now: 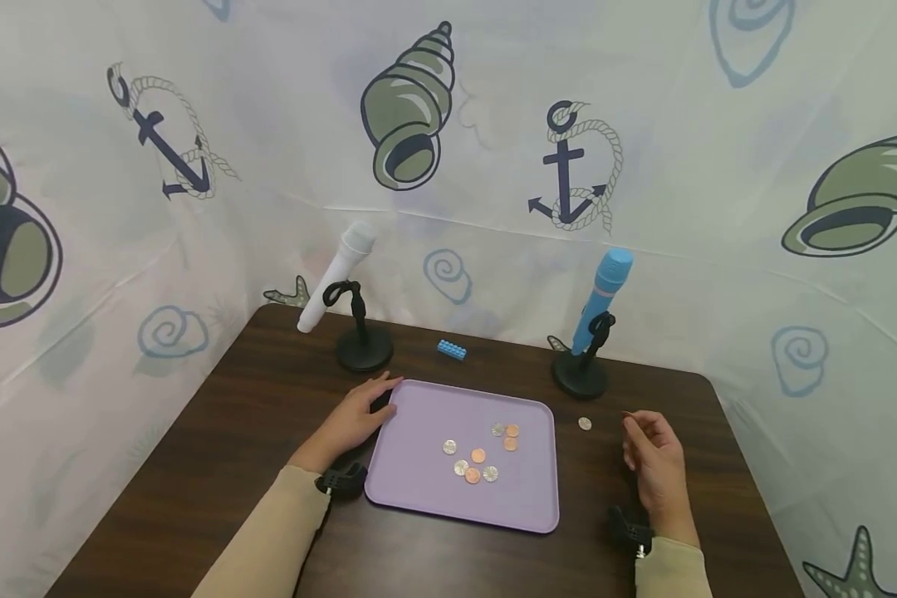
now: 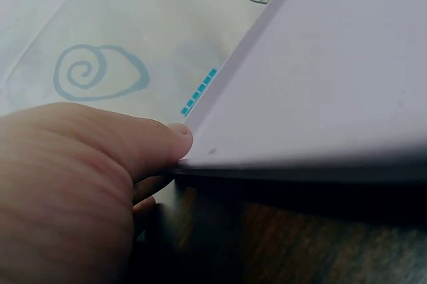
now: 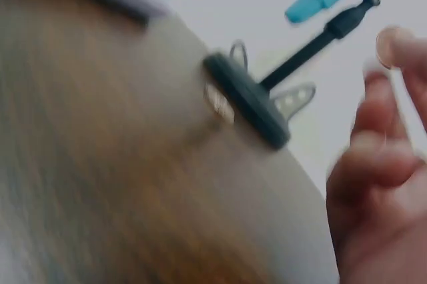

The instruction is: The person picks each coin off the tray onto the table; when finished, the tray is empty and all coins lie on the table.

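My left hand is at the far left corner of a lilac tray, thumb on its rim. In the left wrist view, other fingers show lower than the thumb, beside the tray's edge. Several silver coins and copper coins lie scattered on the tray, mostly right of its middle. Right of the tray, my right hand is raised over the table and pinches a copper-coloured coin between thumb and fingertips. One silver coin lies on the table between tray and right hand.
Behind the tray, a white microphone leans in a black stand, and a blue microphone in another stand. A small blue toy brick sits between them. A patterned cloth hangs behind the dark wooden table.
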Available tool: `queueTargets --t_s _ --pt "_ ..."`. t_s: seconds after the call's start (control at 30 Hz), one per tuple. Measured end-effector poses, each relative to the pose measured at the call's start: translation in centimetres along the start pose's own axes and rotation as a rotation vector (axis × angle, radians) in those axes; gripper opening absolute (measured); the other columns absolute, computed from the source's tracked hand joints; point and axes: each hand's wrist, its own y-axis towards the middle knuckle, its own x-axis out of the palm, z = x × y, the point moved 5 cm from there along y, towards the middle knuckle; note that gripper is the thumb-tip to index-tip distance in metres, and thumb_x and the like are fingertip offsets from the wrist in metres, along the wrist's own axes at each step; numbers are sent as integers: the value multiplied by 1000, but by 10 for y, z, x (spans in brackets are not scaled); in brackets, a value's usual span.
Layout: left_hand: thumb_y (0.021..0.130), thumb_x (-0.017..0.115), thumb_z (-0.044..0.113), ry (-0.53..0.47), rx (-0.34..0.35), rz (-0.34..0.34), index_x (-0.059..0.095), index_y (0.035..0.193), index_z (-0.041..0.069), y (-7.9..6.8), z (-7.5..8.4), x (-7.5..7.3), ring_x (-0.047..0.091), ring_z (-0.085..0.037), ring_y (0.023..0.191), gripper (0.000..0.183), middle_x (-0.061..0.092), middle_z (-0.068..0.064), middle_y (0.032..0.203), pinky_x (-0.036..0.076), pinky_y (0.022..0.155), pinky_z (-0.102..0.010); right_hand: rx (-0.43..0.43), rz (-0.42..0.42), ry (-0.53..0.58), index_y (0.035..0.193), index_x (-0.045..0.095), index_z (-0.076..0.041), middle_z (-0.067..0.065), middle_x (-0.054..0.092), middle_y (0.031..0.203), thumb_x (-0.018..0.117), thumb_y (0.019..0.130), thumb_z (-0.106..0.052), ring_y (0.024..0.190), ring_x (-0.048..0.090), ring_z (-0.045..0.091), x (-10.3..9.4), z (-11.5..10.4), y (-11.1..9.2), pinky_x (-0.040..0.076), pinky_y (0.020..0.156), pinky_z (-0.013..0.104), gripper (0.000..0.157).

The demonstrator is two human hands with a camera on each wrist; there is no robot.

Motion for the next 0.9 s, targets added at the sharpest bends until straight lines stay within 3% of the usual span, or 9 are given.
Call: queueTargets --t_s 0.1,0.23,0.33,0.53,0.77,0.9 --pt "110 66 29 10 -1 7 51 164 24 -2 -1 -4 25 -49 167 57 34 -14 179 21 130 -76 20 205 -144 118 68 -2 -4 72 95 77 102 -11 69 65 11 -8 1 2 50 49 22 21" --pt "109 67 28 1 12 21 53 163 22 -2 1 -6 27 -50 165 57 36 -15 178 23 130 -75 10 309 -113 128 64 -3 -1 75 98 83 97 -17 66 67 13 -13 3 4 54 50 23 39" --pt "109 67 29 -6 12 9 52 163 22 -1 3 -5 26 -49 166 57 36 -15 178 22 130 -75 46 283 -190 129 65 -3 1 75 94 83 98 -15 63 65 12 -15 7 4 54 49 24 38" --pt "109 67 30 0 -11 -1 52 164 25 -1 2 0 27 -47 167 57 35 -12 179 22 131 -74 128 127 -667 126 77 -9 -3 80 97 81 101 -33 71 68 9 -9 13 4 58 56 28 36" --pt "109 66 26 5 46 24 53 163 21 0 3 1 30 -49 164 56 38 -16 176 25 130 -73 145 96 -790 131 77 -12 5 81 108 75 106 -28 76 69 6 -7 14 5 57 58 28 30" --pt "109 66 26 0 42 20 53 163 21 0 2 0 30 -48 165 56 38 -15 177 25 131 -73 141 97 -829 129 78 -14 8 80 110 74 106 -28 78 68 5 -6 15 4 54 57 27 27"
